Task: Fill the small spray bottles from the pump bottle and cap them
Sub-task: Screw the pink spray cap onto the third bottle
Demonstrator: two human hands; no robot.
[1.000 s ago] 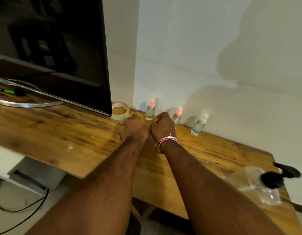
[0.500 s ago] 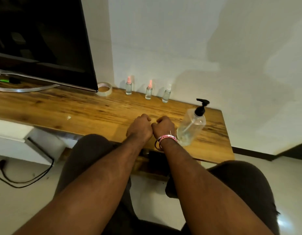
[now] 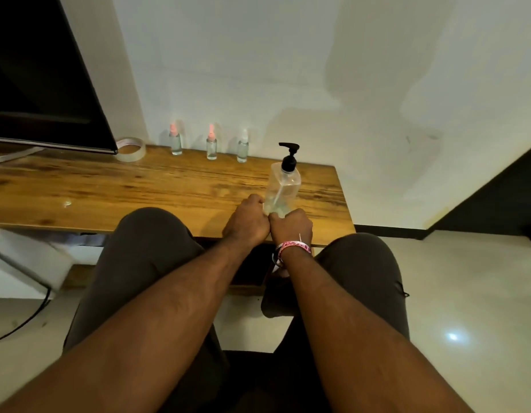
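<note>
Three small spray bottles stand capped in a row at the back of the wooden table [image 3: 139,186]: a pink-capped one [image 3: 176,141], a second pink-capped one [image 3: 211,144] and a white-capped one [image 3: 243,147]. The clear pump bottle [image 3: 283,186] with a black pump head stands upright nearer the front right. My left hand [image 3: 246,222] and my right hand [image 3: 291,225] are curled into fists, pressed side by side at the table's front edge just in front of the pump bottle's base. Nothing shows in either fist; the fingertips are hidden.
A dark screen [image 3: 44,84] on a silver stand fills the table's left back. A roll of clear tape [image 3: 130,150] lies beside it. My knees sit under the table's front edge. A cable runs over the floor at the left.
My fists have drawn back from the small bottles to the table's front edge and now sit right before the pump bottle. The view has pulled back and down.
</note>
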